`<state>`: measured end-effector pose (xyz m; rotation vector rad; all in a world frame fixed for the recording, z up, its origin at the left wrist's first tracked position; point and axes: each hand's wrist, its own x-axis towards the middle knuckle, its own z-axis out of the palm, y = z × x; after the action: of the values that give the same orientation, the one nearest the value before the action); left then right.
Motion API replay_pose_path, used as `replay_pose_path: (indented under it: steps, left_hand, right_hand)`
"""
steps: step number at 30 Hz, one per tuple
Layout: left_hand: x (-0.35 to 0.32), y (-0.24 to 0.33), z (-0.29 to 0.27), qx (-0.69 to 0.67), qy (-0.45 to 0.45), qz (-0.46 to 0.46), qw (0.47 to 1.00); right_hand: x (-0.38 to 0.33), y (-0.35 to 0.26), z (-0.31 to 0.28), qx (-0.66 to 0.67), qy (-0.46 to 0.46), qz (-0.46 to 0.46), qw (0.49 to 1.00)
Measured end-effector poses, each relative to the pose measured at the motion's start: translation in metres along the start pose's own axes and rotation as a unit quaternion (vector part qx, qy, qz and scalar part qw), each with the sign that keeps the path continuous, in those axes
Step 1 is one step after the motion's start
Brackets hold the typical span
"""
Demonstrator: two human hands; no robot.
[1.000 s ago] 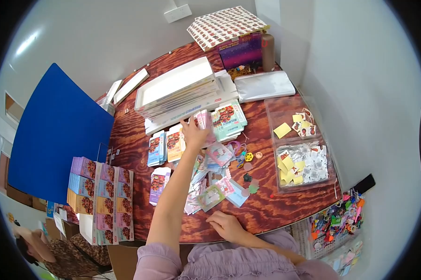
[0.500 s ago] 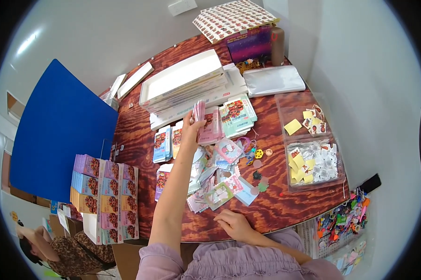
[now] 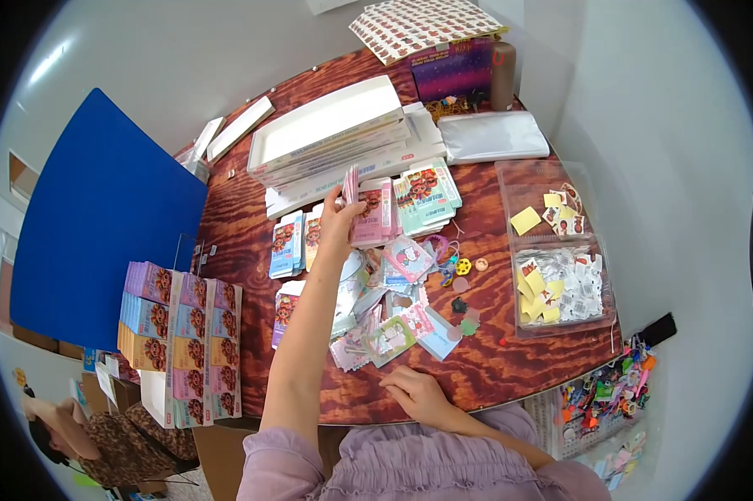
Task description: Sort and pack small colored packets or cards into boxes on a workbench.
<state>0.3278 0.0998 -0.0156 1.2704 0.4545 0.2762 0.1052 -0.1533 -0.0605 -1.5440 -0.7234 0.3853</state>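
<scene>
My left hand (image 3: 339, 220) reaches across the wooden table and is closed on a thin bunch of flat pink cartons (image 3: 352, 182), held upright. Just right of it lies a stack of pink cartons (image 3: 376, 219), with green cartons (image 3: 426, 198) beyond. Blue cartons (image 3: 287, 244) and yellow ones (image 3: 312, 238) lie to its left. My right hand (image 3: 420, 396) rests at the table's near edge, fingers loosely bent and apart, nothing in it. Closest to it is a jumbled pile of printed cards and packets, topped by a green card (image 3: 392, 336). My left forearm hides part of the pile.
White trays (image 3: 326, 125) are stacked behind. A clear divided case (image 3: 552, 244) with stickers and small packets stands right, near a bag stack (image 3: 493, 136). Filled display boxes (image 3: 197, 351) rise at left beside a blue panel (image 3: 109, 217). Another person (image 3: 113, 442) is lower left.
The view has shifted slightly. My left hand stays over the carton stacks with the pink bunch, which now shows more edge-on. My right hand keeps its place.
</scene>
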Motion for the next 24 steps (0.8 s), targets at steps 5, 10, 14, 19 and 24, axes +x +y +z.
replay_pose_path:
  steps: [5, 10, 14, 19, 24]
  left_hand:
    - [0.001, -0.002, -0.004, 0.006, 0.004, 0.004, 1.000]
    - [0.002, -0.005, -0.004, 0.025, -0.004, 0.011, 1.000]
    - [0.004, -0.009, -0.002, 0.040, -0.009, 0.008, 0.999]
    - [0.019, -0.032, 0.002, 0.404, 0.064, 0.163, 0.898]
    - [0.000, -0.022, 0.043, 0.557, 0.070, 0.119, 0.819]
  right_hand:
    - [0.000, -0.001, 0.001, -0.009, 0.013, -0.010, 1.000]
    - [-0.001, -0.001, 0.000, -0.011, 0.000, 0.000, 1.000]
    - [-0.001, -0.001, -0.001, -0.013, 0.003, -0.002, 1.000]
    - [-0.001, -0.002, 0.002, -0.016, 0.001, -0.001, 1.000]
    - [-0.001, 0.002, 0.002, -0.017, 0.017, -0.003, 1.000]
